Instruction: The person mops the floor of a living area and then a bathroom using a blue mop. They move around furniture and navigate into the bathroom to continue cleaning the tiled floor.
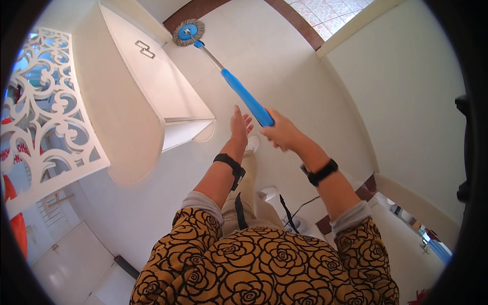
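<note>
My right hand point(282, 131) grips the lower end of the blue handle of a spin mop point(246, 95). The handle runs up and left through a metal pole to a round mop head point(188, 32) with grey strands and a blue plate, resting on the pale floor near the cabinet's far end. My left hand point(241, 124) is off the handle, just left of it, palm turned towards it with fingers apart and nothing held. Black bands circle both wrists.
A white cabinet point(152, 72) with a metal handle stands at left, beside a white scrollwork panel point(61, 110). A pale wall point(392, 80) rises at right. Dark thresholds point(295, 19) border the floor at top and lower right. A cable point(305, 202) lies near my feet.
</note>
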`<state>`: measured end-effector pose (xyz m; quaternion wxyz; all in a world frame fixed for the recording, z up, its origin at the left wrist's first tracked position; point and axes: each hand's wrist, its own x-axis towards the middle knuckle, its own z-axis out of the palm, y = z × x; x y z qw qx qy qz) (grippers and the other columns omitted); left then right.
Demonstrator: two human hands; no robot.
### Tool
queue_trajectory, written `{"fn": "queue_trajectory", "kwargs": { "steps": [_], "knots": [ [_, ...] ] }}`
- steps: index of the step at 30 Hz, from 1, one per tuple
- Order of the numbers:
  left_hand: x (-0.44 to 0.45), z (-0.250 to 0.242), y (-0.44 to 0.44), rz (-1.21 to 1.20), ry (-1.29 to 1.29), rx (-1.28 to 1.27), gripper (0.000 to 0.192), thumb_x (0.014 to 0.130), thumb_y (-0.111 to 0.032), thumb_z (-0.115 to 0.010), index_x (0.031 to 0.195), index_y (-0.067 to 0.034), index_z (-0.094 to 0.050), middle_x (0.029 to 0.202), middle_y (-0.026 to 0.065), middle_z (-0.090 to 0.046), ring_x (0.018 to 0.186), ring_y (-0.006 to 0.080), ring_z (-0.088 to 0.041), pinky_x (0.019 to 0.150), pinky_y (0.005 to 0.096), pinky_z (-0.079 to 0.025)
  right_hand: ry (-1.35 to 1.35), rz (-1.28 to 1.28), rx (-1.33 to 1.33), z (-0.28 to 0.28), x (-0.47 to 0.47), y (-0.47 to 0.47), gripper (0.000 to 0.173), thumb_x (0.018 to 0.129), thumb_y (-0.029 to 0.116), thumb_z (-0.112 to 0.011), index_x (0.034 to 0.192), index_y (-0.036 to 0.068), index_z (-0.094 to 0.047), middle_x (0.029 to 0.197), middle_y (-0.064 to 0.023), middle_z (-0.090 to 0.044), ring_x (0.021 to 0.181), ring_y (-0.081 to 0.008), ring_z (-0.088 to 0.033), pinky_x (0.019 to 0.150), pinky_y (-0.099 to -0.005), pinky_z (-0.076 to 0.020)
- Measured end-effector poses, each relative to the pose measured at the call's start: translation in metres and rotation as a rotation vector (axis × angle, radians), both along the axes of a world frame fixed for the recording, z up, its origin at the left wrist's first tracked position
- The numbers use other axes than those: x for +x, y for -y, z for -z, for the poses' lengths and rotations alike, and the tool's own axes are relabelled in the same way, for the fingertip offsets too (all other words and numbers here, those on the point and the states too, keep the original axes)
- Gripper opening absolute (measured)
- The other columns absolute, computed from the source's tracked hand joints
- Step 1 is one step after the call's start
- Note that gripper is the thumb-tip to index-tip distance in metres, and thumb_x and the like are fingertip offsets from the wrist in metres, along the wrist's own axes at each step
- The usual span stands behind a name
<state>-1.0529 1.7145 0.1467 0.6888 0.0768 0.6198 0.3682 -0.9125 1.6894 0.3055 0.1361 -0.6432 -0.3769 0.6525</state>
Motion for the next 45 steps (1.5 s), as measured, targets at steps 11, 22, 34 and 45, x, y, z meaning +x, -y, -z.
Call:
{"fn": "queue_trajectory", "kwargs": {
  "steps": [11,22,34,45],
  "knots": [
    [0.048,0.084,0.120,0.690,-0.091,-0.054,0.032,0.092,-0.037,-0.056,0.081,-0.006,-0.059,0.072,0.0068,-0.061,0.059,0.0175,-0.059,0.052,0.0311,-0.050,0.078,0.044,-0.243,-0.089,0.141,0.329,0.069,0.082,0.019,-0.064,0.144,0.016,-0.034,0.076,-0.0075,-0.055,0.058,-0.0150,-0.054,0.053,-0.0294,-0.0453],
    [0.161,0.051,0.321,1.324,-0.147,-0.142,0.035,0.084,-0.028,-0.070,0.067,0.001,-0.063,0.067,0.0106,-0.065,0.059,0.0219,-0.065,0.048,0.0351,-0.055,0.286,0.445,-0.472,-0.092,0.090,0.583,0.072,0.077,0.016,-0.071,0.141,0.011,-0.040,0.100,-0.0159,-0.061,0.089,-0.0234,-0.061,0.082,-0.0370,-0.0483],
    [0.217,0.016,0.290,1.364,0.078,-0.184,0.024,0.083,-0.023,-0.067,0.076,0.000,-0.064,0.068,0.0082,-0.062,0.062,0.0194,-0.064,0.060,0.0359,-0.057,0.224,0.624,-0.502,-0.084,0.071,0.507,0.074,0.076,0.016,-0.071,0.142,0.011,-0.038,0.096,-0.0141,-0.061,0.082,-0.0214,-0.062,0.076,-0.0347,-0.0501],
    [0.140,0.056,0.049,0.912,-0.293,0.045,0.029,0.078,-0.022,-0.065,0.066,0.004,-0.059,0.056,0.0137,-0.058,0.044,0.0243,-0.059,0.040,0.0375,-0.048,-0.043,0.474,-0.423,-0.067,0.104,0.300,0.076,0.076,0.016,-0.069,0.144,0.011,-0.035,0.085,-0.0086,-0.060,0.064,-0.0156,-0.059,0.058,-0.0286,-0.0497]
  ]
}}
